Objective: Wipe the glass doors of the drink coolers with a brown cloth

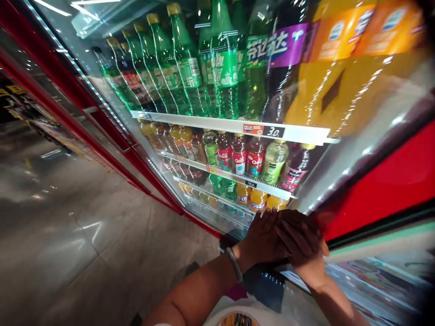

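Low in the middle, my left hand point(263, 235) and my right hand point(304, 246) come together in front of a glass-fronted drinks fridge point(380, 174). The fingers of my left hand point up and look bent. Those of my right hand lie across toward the left, over or against a dark patch between the hands. Whether that patch is a held object or shadow, I cannot make out. A grey band point(234, 265) circles my left wrist. Just beyond my fingertips are orange drink bottles point(258, 199) on a lower shelf.
Large green bottles point(186, 63), a purple-labelled bottle point(287, 50) and orange bottles point(326, 81) line the top shelf. Smaller bottles point(239, 156) stand below. The fridge's red frame point(102, 127) runs down the left beside the grey floor point(68, 235). Packaged goods point(384, 280) lie lower right.
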Motion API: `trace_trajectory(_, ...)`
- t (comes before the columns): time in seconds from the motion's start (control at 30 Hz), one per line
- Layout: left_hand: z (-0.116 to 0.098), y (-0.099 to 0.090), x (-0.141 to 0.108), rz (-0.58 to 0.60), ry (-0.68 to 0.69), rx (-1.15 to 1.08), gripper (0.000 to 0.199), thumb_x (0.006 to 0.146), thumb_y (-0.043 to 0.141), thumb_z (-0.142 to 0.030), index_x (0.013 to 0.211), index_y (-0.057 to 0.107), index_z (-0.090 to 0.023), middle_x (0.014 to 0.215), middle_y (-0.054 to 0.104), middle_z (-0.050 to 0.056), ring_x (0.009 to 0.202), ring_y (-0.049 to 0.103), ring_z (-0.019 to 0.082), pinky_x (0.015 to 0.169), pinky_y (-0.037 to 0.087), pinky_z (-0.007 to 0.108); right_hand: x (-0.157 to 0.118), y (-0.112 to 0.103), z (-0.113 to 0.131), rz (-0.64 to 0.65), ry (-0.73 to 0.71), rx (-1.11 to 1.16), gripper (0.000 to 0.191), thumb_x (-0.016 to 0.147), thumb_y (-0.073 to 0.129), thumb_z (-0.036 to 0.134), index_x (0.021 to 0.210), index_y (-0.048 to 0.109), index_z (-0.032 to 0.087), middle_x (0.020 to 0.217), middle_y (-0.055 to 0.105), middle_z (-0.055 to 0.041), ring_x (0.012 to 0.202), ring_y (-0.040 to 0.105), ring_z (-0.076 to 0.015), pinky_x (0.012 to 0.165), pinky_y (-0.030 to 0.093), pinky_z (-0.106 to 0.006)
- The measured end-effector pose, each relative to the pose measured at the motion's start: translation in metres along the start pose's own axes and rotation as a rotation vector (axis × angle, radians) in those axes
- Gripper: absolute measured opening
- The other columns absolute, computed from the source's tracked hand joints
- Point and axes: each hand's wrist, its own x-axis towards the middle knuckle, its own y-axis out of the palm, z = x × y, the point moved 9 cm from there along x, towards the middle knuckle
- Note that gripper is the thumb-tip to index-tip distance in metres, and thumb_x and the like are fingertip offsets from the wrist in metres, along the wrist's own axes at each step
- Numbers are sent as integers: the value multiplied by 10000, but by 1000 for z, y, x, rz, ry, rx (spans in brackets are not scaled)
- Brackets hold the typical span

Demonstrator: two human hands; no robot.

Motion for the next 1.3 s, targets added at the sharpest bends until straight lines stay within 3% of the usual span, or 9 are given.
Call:
trace_trajectory(0.13, 31, 0, 2, -7, 42, -1, 889, 980, 417, -735, 1641, 367, -144, 1683, 419, 161, 1640, 209, 330, 1333, 158, 509, 23, 12, 5, 15, -21, -63, 360, 920, 653, 175, 1244, 729, 314, 1201, 753, -32, 1205, 617, -260, 1181, 417, -494)
trace_trajectory(0.3, 34, 3, -9, -32, 91, -15, 861, 973, 308, -803, 1608, 446, -239, 1703, 405, 53, 1658, 161, 283, 1352, 166, 491, 9, 23, 12, -64, 0, -56, 467, 868, 640, 106, 1265, 726, 336, 1115, 746, -32, 1112, 660, -236, 1163, 435, -463)
trace_trajectory(0.47, 65, 12, -31, 47, 167, -74, 712, 1009, 398, -712, 1570, 502, -285, 1688, 433, 0, 1652, 200, 230, 1344, 245, 451, 16, 49, 37, -64, -80, -77, 319, 869, 648, 101, 1081, 783, 298, 1060, 737, -38, 1111, 637, -218, 1190, 409, -407)
trace_trajectory(0.57, 100, -6, -26, 10, 253, -104, 632, 1031, 472, -610, 1601, 433, -338, 1662, 468, -70, 1642, 215, 153, 1337, 279, 376, 37, 59, 42, 53, -138, -39, 330, 898, 631, 122, 1115, 781, 321, 1127, 739, -29, 1163, 616, -222, 1153, 433, -415)
trace_trajectory(0.67, 120, -32, -17, -65, 287, -89, 599, 1066, 467, -492, 1634, 345, -343, 1678, 432, -107, 1639, 195, 96, 1333, 280, 331, 44, 51, 35, 14, -96, -57, 375, 890, 666, 136, 1186, 758, 346, 1126, 730, -34, 1249, 575, -260, 1162, 421, -445)
trace_trajectory(0.77, 112, -35, -20, -21, 240, -126, 600, 1078, 436, -484, 1646, 316, -331, 1699, 399, -84, 1627, 263, 135, 1321, 325, 368, 34, 52, 36, 13, -91, -8, 402, 867, 703, 129, 1216, 738, 326, 1158, 716, -48, 1287, 583, -286, 1163, 442, -489)
trace_trajectory(0.9, 92, -9, -47, 43, 81, -126, 677, 1063, 398, -590, 1652, 317, -265, 1707, 396, -9, 1587, 373, 209, 1333, 312, 434, 24, 77, 49, 88, -102, 120, 351, 889, 677, 136, 1219, 741, 241, 1230, 722, -80, 1234, 629, -262, 1098, 521, -450)
trace_trajectory(1.1, 111, -10, -53, 33, -175, -18, 884, 1034, 385, -659, 1693, 119, -132, 1710, 368, 147, 1617, 302, 321, 1329, 247, 550, 45, 79, 56, -71, -110, 49, 505, 891, 685, 115, 1317, 708, 384, 1280, 738, 23, 1394, 535, -245, 1228, 419, -436)
trace_trajectory(1.3, 92, -17, -39, 49, -126, 4, 846, 1045, 351, -647, 1695, 131, -151, 1713, 374, 118, 1633, 258, 305, 1320, 269, 536, 23, 67, 49, -170, 3, 21, 558, 840, 742, 83, 1348, 691, 310, 1177, 756, -21, 1395, 521, -277, 1207, 445, -450)
